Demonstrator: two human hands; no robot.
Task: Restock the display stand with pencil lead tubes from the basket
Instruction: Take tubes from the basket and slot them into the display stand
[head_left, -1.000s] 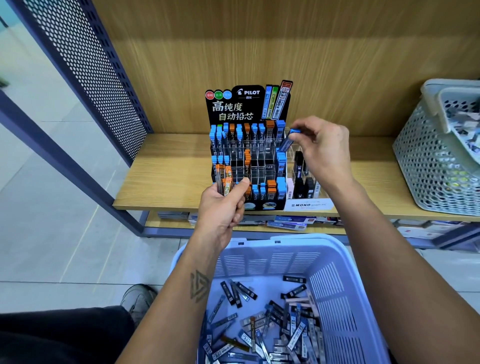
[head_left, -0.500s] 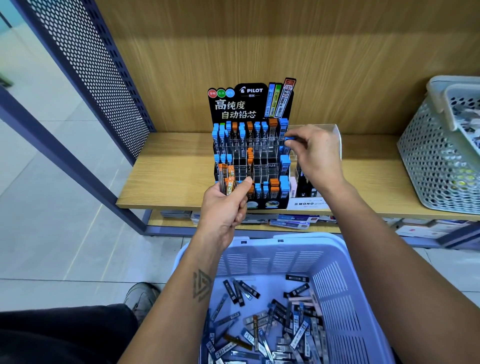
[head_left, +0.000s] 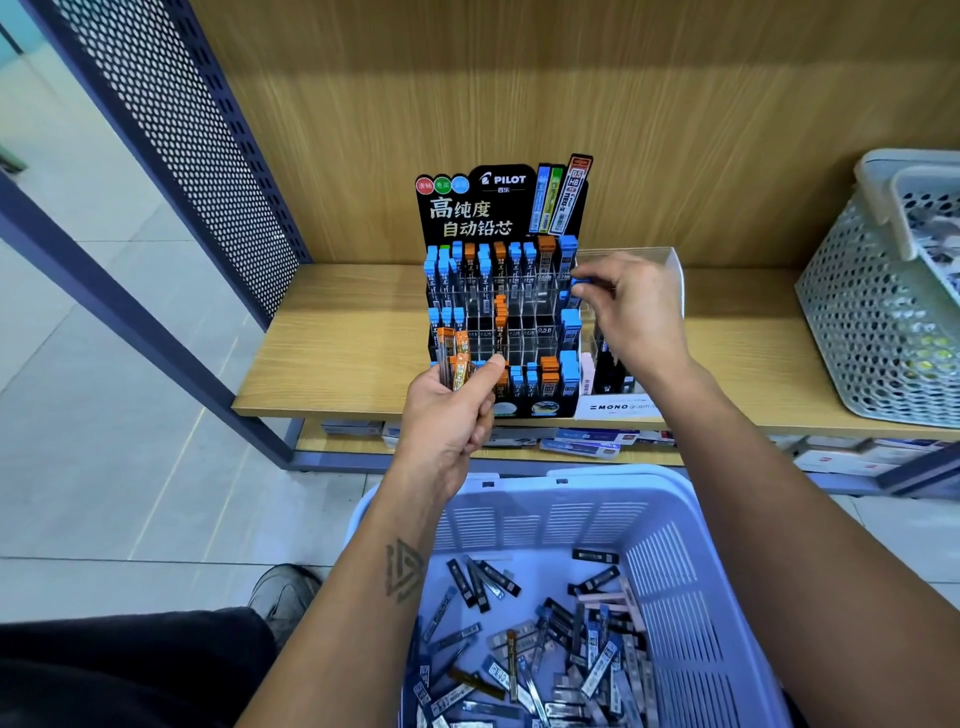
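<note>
Pencil lead tubes (head_left: 540, 670) lie heaped in the blue basket (head_left: 691, 561) at the lower centre of the frame. Our left hand (head_left: 447, 415) grips a small bunch of orange-capped tubes (head_left: 453, 358) just in front of the black display stand (head_left: 501, 291), mid-frame on the wooden shelf (head_left: 337, 353). Our right hand (head_left: 631, 312) pinches one blue-capped tube (head_left: 581, 282) at the stand's right edge. At the right edge of the frame we see a grey basket (head_left: 872, 322).

We see a grey perforated basket (head_left: 878, 332) at shelf (head_left: 332, 332) right, clear MONO box (head_left: 670, 270) w/ label.
</note>
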